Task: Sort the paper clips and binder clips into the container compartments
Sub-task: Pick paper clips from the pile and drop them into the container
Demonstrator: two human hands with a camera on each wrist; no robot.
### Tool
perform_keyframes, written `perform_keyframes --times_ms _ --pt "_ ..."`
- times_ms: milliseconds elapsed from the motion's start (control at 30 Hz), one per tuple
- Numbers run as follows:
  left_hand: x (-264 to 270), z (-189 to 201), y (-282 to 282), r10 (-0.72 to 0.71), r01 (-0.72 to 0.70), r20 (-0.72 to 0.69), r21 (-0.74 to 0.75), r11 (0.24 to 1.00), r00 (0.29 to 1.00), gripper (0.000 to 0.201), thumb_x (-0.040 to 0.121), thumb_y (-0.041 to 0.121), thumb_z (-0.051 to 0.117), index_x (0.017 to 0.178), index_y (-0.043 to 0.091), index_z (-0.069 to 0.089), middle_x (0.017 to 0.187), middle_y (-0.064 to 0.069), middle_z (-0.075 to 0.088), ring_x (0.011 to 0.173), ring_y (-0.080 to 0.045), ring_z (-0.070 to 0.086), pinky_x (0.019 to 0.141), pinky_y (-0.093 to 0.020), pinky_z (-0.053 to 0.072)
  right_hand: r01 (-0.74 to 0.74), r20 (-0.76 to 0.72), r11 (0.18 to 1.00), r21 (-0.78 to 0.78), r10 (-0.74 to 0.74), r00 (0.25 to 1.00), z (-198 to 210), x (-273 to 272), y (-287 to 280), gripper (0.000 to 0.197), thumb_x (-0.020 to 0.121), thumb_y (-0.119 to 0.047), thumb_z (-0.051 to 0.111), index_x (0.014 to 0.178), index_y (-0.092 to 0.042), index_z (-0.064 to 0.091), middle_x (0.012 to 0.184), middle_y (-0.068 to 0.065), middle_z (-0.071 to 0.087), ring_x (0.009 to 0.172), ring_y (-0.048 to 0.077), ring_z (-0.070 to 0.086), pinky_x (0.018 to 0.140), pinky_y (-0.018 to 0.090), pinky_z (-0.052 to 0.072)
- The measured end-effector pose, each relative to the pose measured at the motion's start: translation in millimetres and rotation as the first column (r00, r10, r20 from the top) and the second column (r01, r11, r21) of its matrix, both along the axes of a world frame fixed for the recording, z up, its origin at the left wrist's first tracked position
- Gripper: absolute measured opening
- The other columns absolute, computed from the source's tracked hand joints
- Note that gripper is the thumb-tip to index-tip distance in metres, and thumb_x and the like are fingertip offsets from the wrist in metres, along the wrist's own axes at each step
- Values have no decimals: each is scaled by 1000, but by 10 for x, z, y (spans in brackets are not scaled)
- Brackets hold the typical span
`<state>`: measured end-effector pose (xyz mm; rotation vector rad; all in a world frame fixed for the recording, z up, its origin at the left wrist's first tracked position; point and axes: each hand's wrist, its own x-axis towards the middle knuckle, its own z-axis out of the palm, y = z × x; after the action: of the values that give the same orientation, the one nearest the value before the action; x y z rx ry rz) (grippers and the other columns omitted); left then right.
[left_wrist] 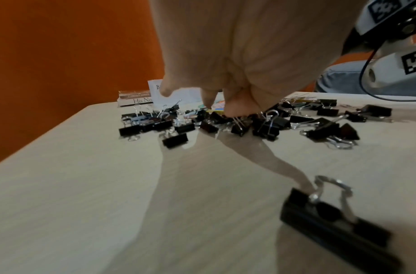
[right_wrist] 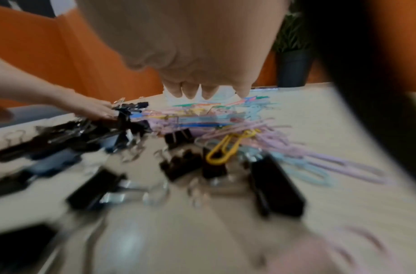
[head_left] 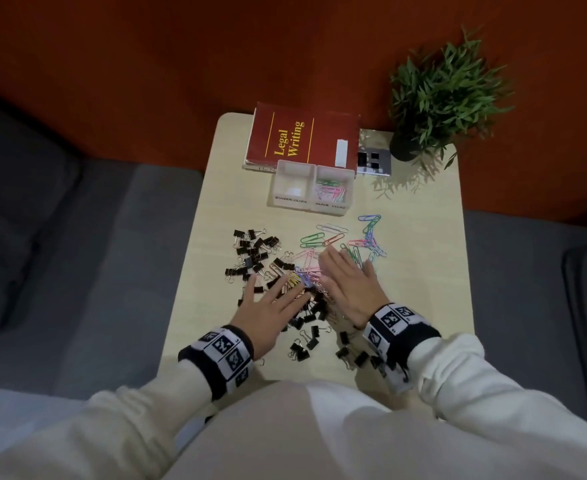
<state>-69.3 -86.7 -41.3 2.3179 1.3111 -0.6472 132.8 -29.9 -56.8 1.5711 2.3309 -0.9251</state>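
Fingers (head_left: 293, 289) of the left hand (head_left: 267, 311) lie straight and spread, flat on the heap near the middle of the table (head_left: 420, 278), touching both black and coloured clips; the left wrist view shows their tips down among the binder clips, gripping nothing. Fingers (head_left: 333, 263) of the right hand (head_left: 350, 289) are likewise straight, close together, resting palm-down on the paper clips just beside the left hand, holding nothing.

A dark red book (head_left: 304, 136) titled "Legal Writing" lies at the far edge of the table, atop another book. A potted plant (head_left: 441, 91) stands at the far right corner, with a grey item (head_left: 375, 157) flat between it and the book.

Just in front of the book sits the container (head_left: 311, 187), clear, with two compartments side by side. The left one, labelled for binder clips, holds only a white scrap. The right one holds some coloured paper clips.

Binder clips (head_left: 254, 251), black with silver handles, are scattered over the left-middle of the table and down toward the near edge, under and between both wrists. Paper clips (head_left: 326, 237) in pink, green, blue and purple spread over the right-middle, mixing with the binder clips under the hands.
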Motion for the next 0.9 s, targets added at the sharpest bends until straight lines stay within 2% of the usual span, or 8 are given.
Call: perform_keyframes --times_ms 100,167,233,333,433,600,700,900 --pt "-75 67 -91 38 -38 -16 -19 999 999 85 86 -2 42 151 25 -5 160 4 -11 147 -22 -14 108 -67 -11 -57 24 998 -6 57 998 22 62 -131 58 94 -55 8 145 -30 -1 155 -12 -8 144 11 -6 114 52 -9" --pt "-122 125 -127 47 -47 -20 -5 999 999 77 85 -2 43 151 22 10 161 3 2 149 -23 -8 108 -67 -11 -69 29 997 -16 70 997 13 100 -238 62 91 -58 3 145 -29 0 152 -14 -9 144 11 -5 114 53 -9" --pt "-153 167 -100 104 -108 66 71 992 992 67 85 0 45 146 20 28 156 2 25 148 -23 8 110 -65 -6 63 -54 998 14 -62 997 51 191 -242 59 92 -56 5 145 -30 5 149 -16 -6 142 7 -5 114 50 -8" --pt "-30 162 139 154 -223 304 204 953 940 49 85 3 52 132 17 50 135 -2 54 133 -25 42 113 -55 19 351 -137 930 110 -336 932 89 430 -78 49 99 -41 21 143 -20 24 149 -10 15 140 11 11 116 45 7" --pt "309 109 512 126 -205 355 193 960 926 39 90 5 50 129 11 51 126 -7 57 116 -24 51 101 -37 45 452 -125 882 135 -437 891 71 598 142 40 95 -27 42 128 -4 44 137 17 45 127 31 39 107 34 28" --pt "657 -55 850 95 -120 225 100 988 970 23 86 4 61 109 4 62 119 -10 52 109 -28 53 87 -40 54 415 -19 909 36 -415 910 88 416 232 71 78 -43 67 134 -12 36 134 11 40 122 30 35 101 41 35" --pt "638 -157 919 85 -101 158 92 991 984 17 87 3 59 101 0 67 111 -11 57 103 -31 58 83 -43 54 406 -85 906 119 -398 913 -34 279 182 56 81 -27 66 129 -8 45 124 15 49 113 32 43 95 37 38" --pt "552 -181 839 125 -146 197 93 985 972 14 92 4 51 101 3 61 107 -11 59 104 -30 53 79 -40 52 485 -189 848 213 -452 872 -101 130 72 16 81 -6 60 95 1 59 95 20 60 88 36 57 68 35 42"
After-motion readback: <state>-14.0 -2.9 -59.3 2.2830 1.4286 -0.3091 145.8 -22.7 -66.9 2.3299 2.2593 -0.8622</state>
